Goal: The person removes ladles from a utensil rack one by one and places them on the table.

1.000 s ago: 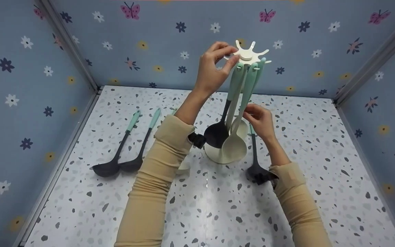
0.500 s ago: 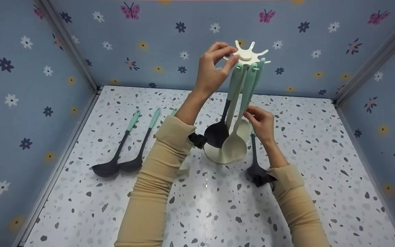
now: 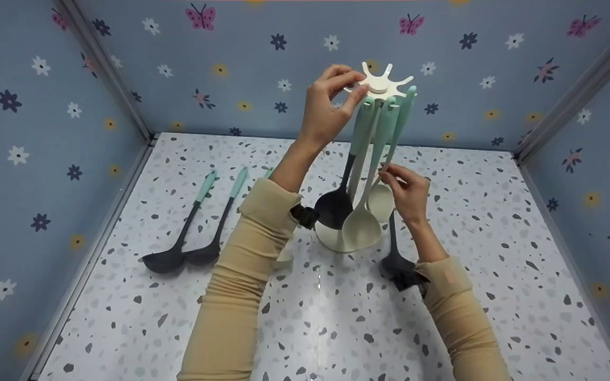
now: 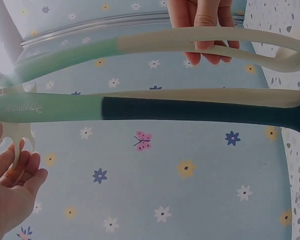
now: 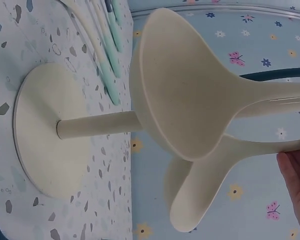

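Observation:
A cream utensil stand has a ring of hooks [image 3: 379,84] on top and a round base [image 3: 331,239]. My left hand [image 3: 326,106] pinches the hook ring at its left side. On the front hooks hang a black ladle [image 3: 334,207] and a cream ladle [image 3: 362,228], both with mint handles. With thumb and fingers my right hand [image 3: 410,193] pinches the stem of another cream ladle [image 3: 380,203], behind and right of them. Its mint handle tip overlaps the right hooks in the head view. In the right wrist view its bowl [image 5: 205,185] is partly behind the front ladle.
Two black ladles [image 3: 164,260] with mint handles lie on the speckled table at the left. A pale utensil [image 3: 285,258] is mostly hidden by my left arm. Another black ladle [image 3: 394,262] lies at the right, partly behind my right wrist. Patterned walls [image 3: 278,63] enclose the table.
My right hand has moved slightly right with the cream ladle; its bowl and handle tip have shifted right, away from the other hanging ladles. My left hand stays on the hook ring.

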A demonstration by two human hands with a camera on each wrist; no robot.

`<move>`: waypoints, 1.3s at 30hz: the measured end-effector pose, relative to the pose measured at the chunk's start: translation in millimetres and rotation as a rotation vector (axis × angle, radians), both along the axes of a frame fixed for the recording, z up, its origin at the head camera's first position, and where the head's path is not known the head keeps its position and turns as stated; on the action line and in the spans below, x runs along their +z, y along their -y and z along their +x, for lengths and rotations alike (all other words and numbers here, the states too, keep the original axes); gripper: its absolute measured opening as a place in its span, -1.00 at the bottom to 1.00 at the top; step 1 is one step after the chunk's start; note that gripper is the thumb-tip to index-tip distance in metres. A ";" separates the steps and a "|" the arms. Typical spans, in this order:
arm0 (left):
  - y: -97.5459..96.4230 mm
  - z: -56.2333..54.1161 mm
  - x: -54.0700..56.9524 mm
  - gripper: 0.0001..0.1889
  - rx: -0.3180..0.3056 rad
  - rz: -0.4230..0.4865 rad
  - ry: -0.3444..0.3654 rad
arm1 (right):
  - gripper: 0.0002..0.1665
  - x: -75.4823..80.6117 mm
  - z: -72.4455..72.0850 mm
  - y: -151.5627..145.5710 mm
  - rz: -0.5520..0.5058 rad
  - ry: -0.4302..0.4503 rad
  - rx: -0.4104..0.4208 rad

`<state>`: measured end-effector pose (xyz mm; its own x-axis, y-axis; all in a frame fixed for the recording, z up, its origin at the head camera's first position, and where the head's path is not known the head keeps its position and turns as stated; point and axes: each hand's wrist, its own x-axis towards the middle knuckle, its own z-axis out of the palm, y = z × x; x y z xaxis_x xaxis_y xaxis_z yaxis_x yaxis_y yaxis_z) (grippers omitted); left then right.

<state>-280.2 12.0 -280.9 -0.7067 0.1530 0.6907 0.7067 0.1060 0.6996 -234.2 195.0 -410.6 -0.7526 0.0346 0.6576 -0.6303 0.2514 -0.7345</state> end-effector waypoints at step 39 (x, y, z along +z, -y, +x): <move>0.5 0.8 1.7 -0.80 -0.031 0.029 0.034 | -0.85 -28.7 15.4 -88.1 0.194 0.178 -0.245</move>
<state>-279.4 11.5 -279.2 -0.7251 0.1558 0.6708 0.6851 0.0641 0.7256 -218.8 283.1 -439.3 -0.8407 0.1153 0.5291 -0.4006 0.5250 -0.7510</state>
